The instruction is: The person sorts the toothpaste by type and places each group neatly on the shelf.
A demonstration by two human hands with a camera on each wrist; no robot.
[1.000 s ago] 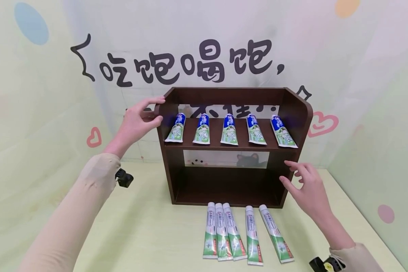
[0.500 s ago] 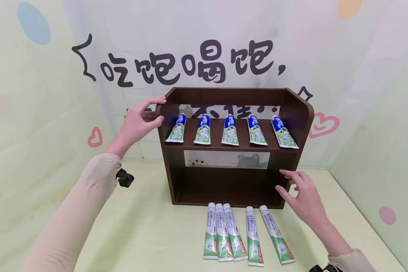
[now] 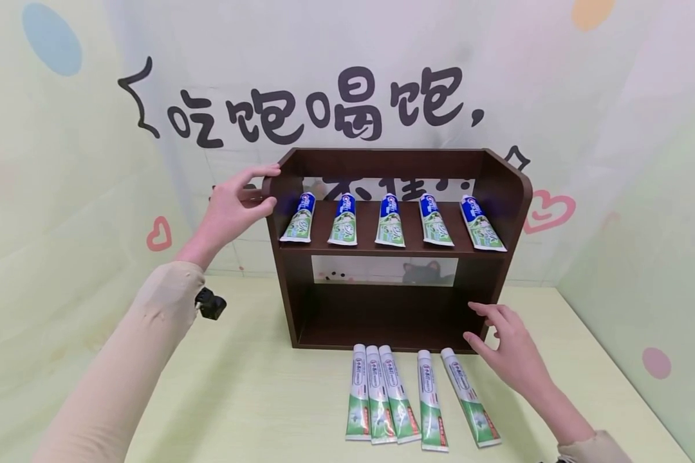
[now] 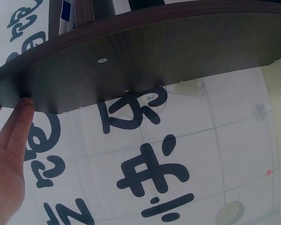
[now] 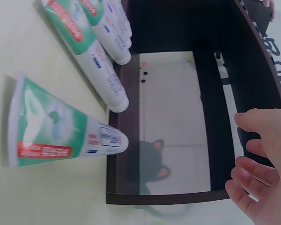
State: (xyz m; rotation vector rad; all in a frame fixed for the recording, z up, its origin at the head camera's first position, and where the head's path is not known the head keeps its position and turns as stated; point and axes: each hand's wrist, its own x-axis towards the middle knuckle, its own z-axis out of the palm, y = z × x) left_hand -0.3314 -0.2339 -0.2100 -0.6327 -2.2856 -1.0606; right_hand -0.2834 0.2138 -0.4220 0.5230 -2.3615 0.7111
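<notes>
At the shelf [image 3: 382, 312], left hand [image 3: 231, 207] grips its side; right hand [image 3: 511, 355] hovers half-spread.

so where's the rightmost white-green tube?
Head view: tube lies on table, in front of the rack near its right end, below-left of the right hand.

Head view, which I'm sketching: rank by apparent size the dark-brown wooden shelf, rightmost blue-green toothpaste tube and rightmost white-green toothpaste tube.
Dark-brown shelf
White-green tube, perhaps helped by nearness
Blue-green tube
</notes>
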